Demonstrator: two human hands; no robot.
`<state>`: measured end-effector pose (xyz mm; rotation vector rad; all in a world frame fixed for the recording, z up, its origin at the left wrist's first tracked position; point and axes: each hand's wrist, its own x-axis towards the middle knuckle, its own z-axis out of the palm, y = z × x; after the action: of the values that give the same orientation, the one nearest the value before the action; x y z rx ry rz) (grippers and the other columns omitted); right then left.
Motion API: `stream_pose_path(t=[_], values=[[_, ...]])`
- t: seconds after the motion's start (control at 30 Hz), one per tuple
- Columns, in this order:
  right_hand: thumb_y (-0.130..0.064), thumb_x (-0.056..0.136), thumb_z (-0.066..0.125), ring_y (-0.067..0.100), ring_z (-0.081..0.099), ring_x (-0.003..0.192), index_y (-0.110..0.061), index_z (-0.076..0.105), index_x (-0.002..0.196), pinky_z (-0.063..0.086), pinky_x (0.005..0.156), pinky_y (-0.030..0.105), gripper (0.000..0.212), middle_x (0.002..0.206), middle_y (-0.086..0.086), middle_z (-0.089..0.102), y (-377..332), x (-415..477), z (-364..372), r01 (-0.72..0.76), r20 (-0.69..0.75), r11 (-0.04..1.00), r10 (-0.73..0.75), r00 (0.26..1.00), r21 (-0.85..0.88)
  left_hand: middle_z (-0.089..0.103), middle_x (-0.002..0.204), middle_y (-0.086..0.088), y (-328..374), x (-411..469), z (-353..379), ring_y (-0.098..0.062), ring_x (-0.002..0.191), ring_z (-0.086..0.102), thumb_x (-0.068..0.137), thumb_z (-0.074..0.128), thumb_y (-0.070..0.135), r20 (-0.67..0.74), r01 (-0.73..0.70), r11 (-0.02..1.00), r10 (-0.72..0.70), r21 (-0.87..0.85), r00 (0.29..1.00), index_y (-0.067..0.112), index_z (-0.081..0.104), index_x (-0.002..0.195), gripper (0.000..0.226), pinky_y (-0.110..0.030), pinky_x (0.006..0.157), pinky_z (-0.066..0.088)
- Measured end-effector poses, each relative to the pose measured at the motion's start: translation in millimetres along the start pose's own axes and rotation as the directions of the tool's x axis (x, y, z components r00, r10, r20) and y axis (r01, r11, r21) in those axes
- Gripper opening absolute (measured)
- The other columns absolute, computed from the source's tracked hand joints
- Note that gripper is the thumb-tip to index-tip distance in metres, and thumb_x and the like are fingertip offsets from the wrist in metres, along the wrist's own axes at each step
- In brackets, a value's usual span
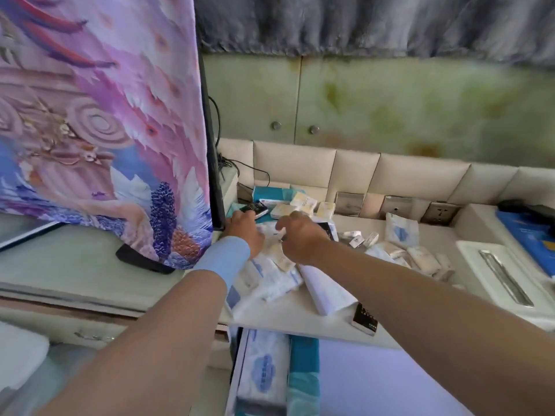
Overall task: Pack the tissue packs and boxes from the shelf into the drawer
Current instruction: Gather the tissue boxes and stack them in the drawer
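Touching glossy rectangular tissue packs (pixel 270 280): left hand (pixel 244 231), right hand (pixel 300 238).

Packs (pixel 270 277) clutter the shelf (pixel 300 322) (draped screen (pixel 120 130) walls its left); drawer (pixel 375 385) right half lies free.

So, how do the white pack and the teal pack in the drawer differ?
The white pack bears a blue cloud-like mark; the teal pack shows none. The white pack looks wider than the teal pack. The white pack lies on the left and the teal pack on its right. Both lie lengthwise, side by side, in the open drawer.
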<state>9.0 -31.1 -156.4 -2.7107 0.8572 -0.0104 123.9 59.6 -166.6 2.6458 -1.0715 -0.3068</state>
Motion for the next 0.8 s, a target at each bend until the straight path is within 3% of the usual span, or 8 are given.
stream_pose_path(t=[0.17, 0.3, 0.4, 0.5, 0.57, 0.63, 0.67, 0.8], values=[[-0.02, 0.086, 0.058, 0.029, 0.041, 0.128, -0.02, 0.041, 0.14, 0.041, 0.103, 0.043, 0.056, 0.136, 0.008, 0.042, -16.5, 79.9, 9.0, 0.048, -0.072, 0.967, -0.069, 0.995, -0.25, 0.023, 0.155, -0.013, -11.9, 39.3, 13.4, -0.033, 0.141, 0.027, 0.099, 0.052, 0.028, -0.002, 0.001, 0.995, -0.001, -0.095, 1.0, 0.018, 0.019, 0.154, 0.065, -0.037, 0.111, 0.028], [-0.039, 0.094, 0.048, 0.031, 0.037, 0.134, -0.037, 0.031, 0.149, 0.027, 0.108, 0.061, 0.057, 0.145, 0.007, 0.039, 2.4, 116.7, 10.7, 0.033, 0.065, 0.908, -0.006, 0.998, -0.417, 0.025, 0.155, -0.009, -10.5, 55.3, 24.3, -0.03, 0.139, 0.027, 0.101, 0.045, 0.027, -0.06, -0.034, 0.999, 0.033, -0.02, 0.998, 0.021, 0.019, 0.153, 0.059, -0.038, 0.11, 0.027], [-0.053, 0.095, 0.042, 0.029, 0.041, 0.123, -0.039, 0.05, 0.135, 0.036, 0.101, 0.062, 0.043, 0.133, 0.008, 0.04, 30.5, 120.8, 5.8, -0.003, 0.077, 0.914, 0.037, 0.996, -0.407, 0.008, 0.162, -0.01, -9.3, 61.6, 36.1, -0.03, 0.147, 0.013, 0.102, 0.041, 0.035, -0.04, -0.027, 0.997, 0.029, 0.073, 0.999, 0.025, 0.011, 0.155, 0.062, -0.042, 0.115, 0.021], [-0.042, 0.097, 0.044, 0.025, 0.043, 0.114, -0.032, 0.056, 0.126, 0.046, 0.096, 0.052, 0.033, 0.123, 0.006, 0.043, 55.1, 112.8, -1.7, -0.015, 0.069, 0.96, 0.036, 0.997, -0.279, -0.005, 0.163, -0.009, -10.5, 72.2, 45.9, -0.029, 0.15, 0.001, 0.1, 0.041, 0.042, -0.096, 0.012, 0.996, -0.003, 0.091, 0.995, 0.026, 0.021, 0.151, 0.057, -0.045, 0.119, 0.016], [-0.03, 0.096, 0.042, 0.025, 0.049, 0.107, -0.026, 0.055, 0.123, 0.045, 0.095, 0.049, 0.031, 0.12, 0.006, 0.049, 70.1, 104.9, -5.9, -0.049, 0.105, 0.955, 0.083, 0.991, -0.292, 0.018, 0.159, -0.011, -5.0, 77.6, 45.6, -0.03, 0.146, 0.018, 0.098, 0.042, 0.042, -0.132, 0.015, 0.999, -0.01, 0.039, 0.991, 0.022, 0.037, 0.139, 0.045, -0.045, 0.116, 0.025], [-0.03, 0.095, 0.042, 0.025, 0.054, 0.104, -0.02, 0.058, 0.118, 0.044, 0.095, 0.049, 0.03, 0.117, 0.005, 0.055, 81.6, 97.7, -10.7, -0.085, 0.12, 0.931, 0.135, 0.983, -0.355, 0.051, 0.135, -0.01, 2.4, 80.6, 40.4, -0.03, 0.124, 0.047, 0.098, 0.045, 0.041, -0.131, 0.021, 0.999, -0.025, -0.029, 0.991, 0.017, 0.049, 0.12, 0.033, -0.045, 0.1, 0.043], [-0.033, 0.095, 0.043, 0.026, 0.055, 0.106, -0.02, 0.06, 0.116, 0.043, 0.096, 0.05, 0.03, 0.117, 0.004, 0.056, 85.3, 95.9, -12.9, -0.087, 0.104, 0.923, 0.135, 0.985, -0.374, 0.058, 0.122, -0.008, 5.0, 81.0, 36.8, -0.028, 0.112, 0.054, 0.098, 0.046, 0.042, -0.124, 0.022, 1.0, -0.024, -0.016, 0.992, 0.015, 0.053, 0.113, 0.032, -0.043, 0.093, 0.047], [-0.032, 0.092, 0.053, 0.022, 0.053, 0.108, -0.023, 0.06, 0.114, 0.043, 0.099, 0.043, 0.025, 0.121, 0.003, 0.056, 80.1, 104.0, -16.2, 0.013, -0.124, 0.956, -0.051, 0.991, -0.292, 0.06, 0.115, -0.006, 7.0, 77.8, 25.1, -0.026, 0.105, 0.057, 0.096, 0.043, 0.045, -0.057, -0.041, 0.978, 0.053, 0.203, 0.997, 0.017, 0.06, 0.112, 0.036, -0.04, 0.089, 0.049]])
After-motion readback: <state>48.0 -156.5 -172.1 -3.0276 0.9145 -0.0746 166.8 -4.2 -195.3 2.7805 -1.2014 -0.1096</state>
